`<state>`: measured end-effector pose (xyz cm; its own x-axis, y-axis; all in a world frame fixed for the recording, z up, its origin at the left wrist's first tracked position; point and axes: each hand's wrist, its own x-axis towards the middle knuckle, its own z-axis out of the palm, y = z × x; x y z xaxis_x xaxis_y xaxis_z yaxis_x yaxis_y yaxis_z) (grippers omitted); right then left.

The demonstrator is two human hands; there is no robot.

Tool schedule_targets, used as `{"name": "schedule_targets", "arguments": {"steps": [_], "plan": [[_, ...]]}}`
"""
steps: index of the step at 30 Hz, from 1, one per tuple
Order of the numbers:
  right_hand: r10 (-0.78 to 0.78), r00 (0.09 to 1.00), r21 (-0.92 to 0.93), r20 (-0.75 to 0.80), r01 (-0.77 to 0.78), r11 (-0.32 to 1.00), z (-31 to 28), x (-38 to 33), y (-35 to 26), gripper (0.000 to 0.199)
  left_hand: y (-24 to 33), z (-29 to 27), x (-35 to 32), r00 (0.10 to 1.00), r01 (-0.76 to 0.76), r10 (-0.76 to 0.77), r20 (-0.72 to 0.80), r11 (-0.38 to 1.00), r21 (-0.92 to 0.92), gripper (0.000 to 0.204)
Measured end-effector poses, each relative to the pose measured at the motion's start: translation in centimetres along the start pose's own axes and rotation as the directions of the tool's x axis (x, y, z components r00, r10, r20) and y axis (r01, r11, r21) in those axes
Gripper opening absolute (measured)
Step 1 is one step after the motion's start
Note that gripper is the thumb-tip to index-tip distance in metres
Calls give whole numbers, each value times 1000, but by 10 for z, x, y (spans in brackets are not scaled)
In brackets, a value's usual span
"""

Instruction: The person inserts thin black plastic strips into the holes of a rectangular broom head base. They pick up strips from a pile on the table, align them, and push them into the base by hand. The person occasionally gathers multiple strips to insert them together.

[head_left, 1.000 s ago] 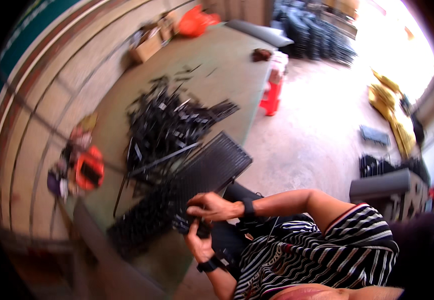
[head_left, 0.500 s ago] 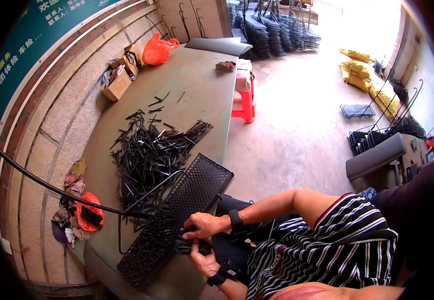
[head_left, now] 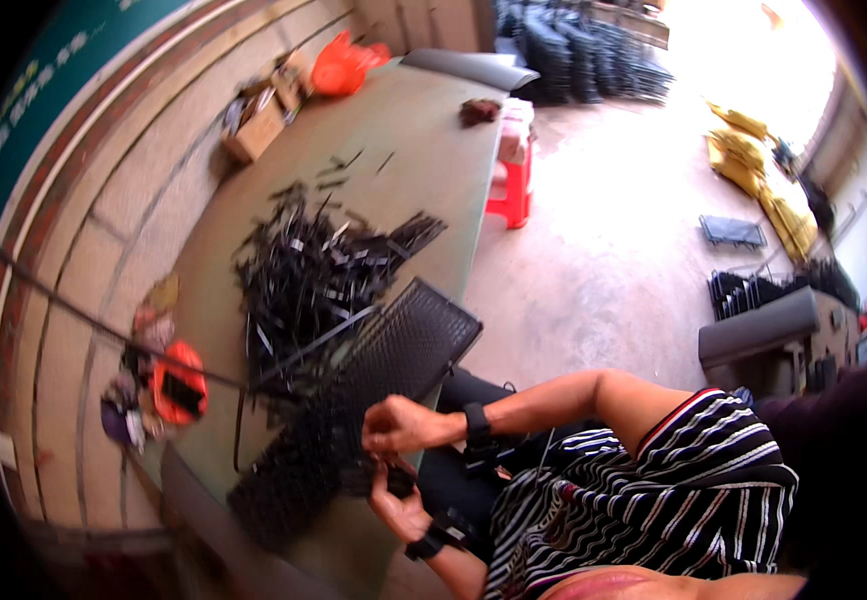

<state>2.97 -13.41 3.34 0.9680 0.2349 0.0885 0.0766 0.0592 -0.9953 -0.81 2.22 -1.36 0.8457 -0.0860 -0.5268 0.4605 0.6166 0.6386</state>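
My left hand [head_left: 400,508] is closed around a bunch of short black strips [head_left: 358,480] at the table's near edge. Just above it, my right hand [head_left: 406,424] has its thumb and fingers pinched together; blur hides whatever is between them. Both hands are beside a long black mesh tray [head_left: 422,322] that lies slanted on the table. The tray's upper end shows bare mesh, while dark strips crowd its lower part [head_left: 279,490]. Beyond the tray spreads a loose pile of black strips [head_left: 304,285].
The greenish table [head_left: 424,140] carries an orange bag [head_left: 342,66], a cardboard box [head_left: 257,132], a dark cloth [head_left: 479,112] and a second orange bag [head_left: 180,355] with rags. A red stool [head_left: 519,190] stands alongside. Stacked dark racks [head_left: 574,60] and yellow sacks [head_left: 754,165] occupy the floor.
The whole view has shifted and blurred a little. My right hand has lifted slightly off the bunch, while my left hand still holds it.
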Motion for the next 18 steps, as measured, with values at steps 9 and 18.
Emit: {"name": "schedule_targets", "arguments": {"steps": [9,18], "plan": [[-162,916,-130,-367,122,984,3,19,-16,17,8,2,-13,989,-73,61,-135,994,-87,22],[-407,901,-466,-151,299,833,17,50,-1,17,8,-8,-10,990,-80,64,-122,989,-126,19]]}}
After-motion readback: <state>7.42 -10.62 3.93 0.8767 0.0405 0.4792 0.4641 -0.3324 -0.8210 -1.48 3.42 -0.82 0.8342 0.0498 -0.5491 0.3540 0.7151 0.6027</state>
